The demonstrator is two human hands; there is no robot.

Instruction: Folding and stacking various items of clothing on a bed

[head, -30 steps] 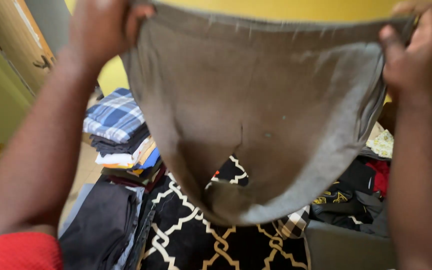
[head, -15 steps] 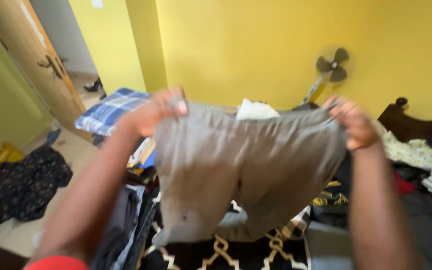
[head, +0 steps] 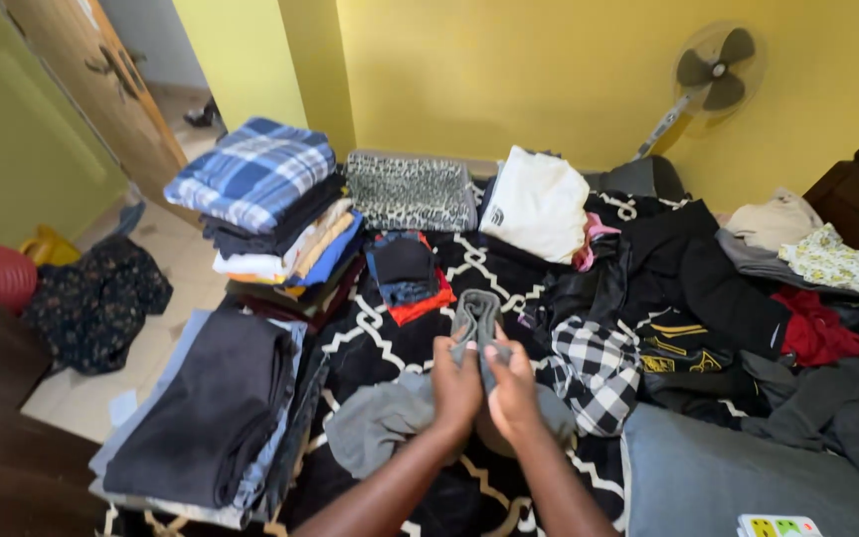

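Both hands now work low over the bed, where half a second earlier they held the grey fabric garment (head: 420,418) spread wide at chest height against the yellow wall. The left hand (head: 456,383) and right hand (head: 514,393) have come together, side by side and touching, each closed on a bunched fold of the garment; a narrow gathered strip rises between the fingers while the rest slumps in a heap on the black bedspread with white lattice pattern (head: 370,338).

To the left, a tall stack of folded clothes topped by a blue plaid piece (head: 256,174) stands near the bed's edge, with a lower pile of dark folded trousers (head: 206,408) just beside the left forearm. A small folded navy and red pile (head: 405,273) sits just beyond the hands. A black-and-white checked cloth (head: 594,368) lies close on the right, before a sprawl of dark unfolded clothes (head: 708,298). Open bedspread shows only in a narrow patch around the hands. A standing electric fan (head: 708,70) stands by the far wall.
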